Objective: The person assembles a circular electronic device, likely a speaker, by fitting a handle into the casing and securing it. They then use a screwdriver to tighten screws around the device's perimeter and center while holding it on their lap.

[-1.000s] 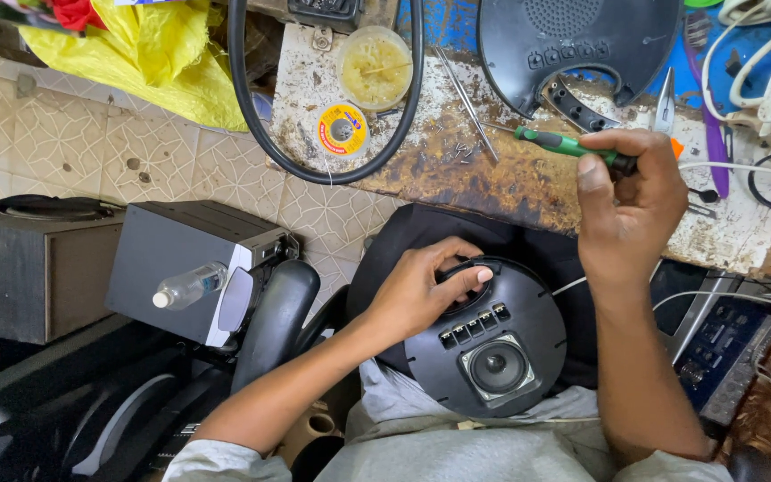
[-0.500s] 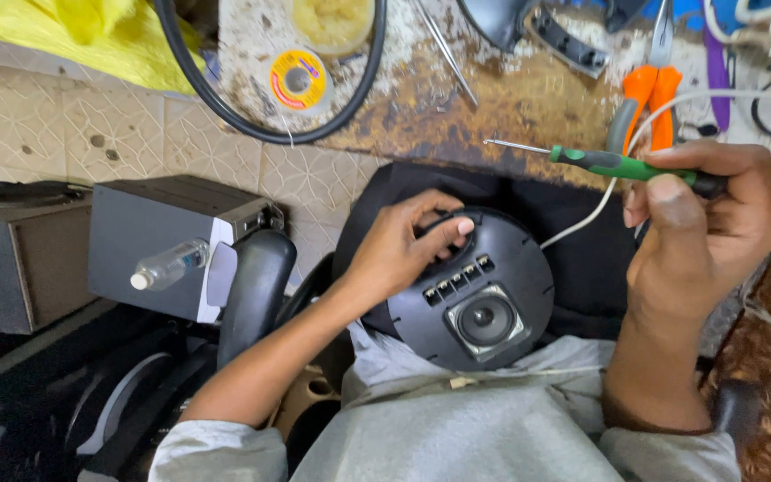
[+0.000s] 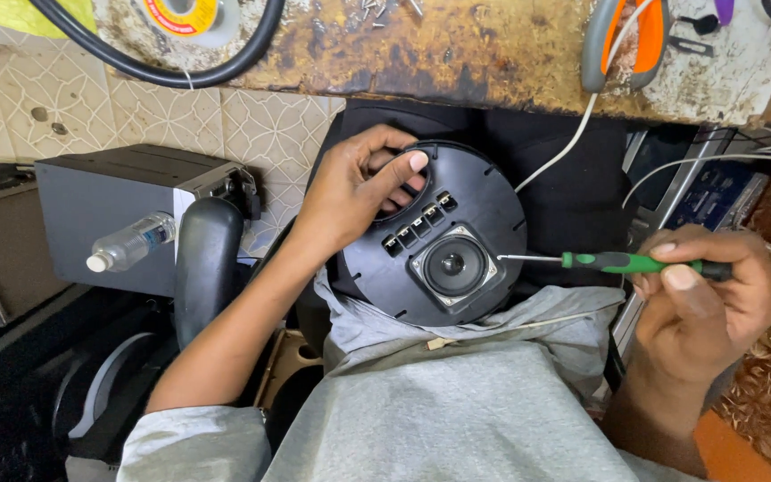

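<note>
A round black speaker panel point(image 3: 484, 201) rests on my lap, with a small square-framed speaker cone point(image 3: 455, 266) and a row of little buttons point(image 3: 414, 228) set in it. My left hand point(image 3: 350, 192) grips the panel's upper left edge, fingers hooked through an opening. My right hand point(image 3: 702, 303) holds a green-handled screwdriver point(image 3: 622, 262) level, its thin tip touching the right corner of the speaker frame. A white wire point(image 3: 564, 147) runs from the panel up to the bench.
A worn, stained workbench point(image 3: 457, 54) crosses the top, bearing orange-handled pliers point(image 3: 622, 36), a solder spool point(image 3: 185, 13) and a black cable loop point(image 3: 149, 71). At the left, a grey metal box point(image 3: 109, 205) with a plastic bottle point(image 3: 131, 241) stands on the patterned tile floor point(image 3: 11, 107).
My right hand came down from the bench with the screwdriver and brought its tip to the speaker frame. The view dropped toward my lap. My left hand kept its grip on the panel.
</note>
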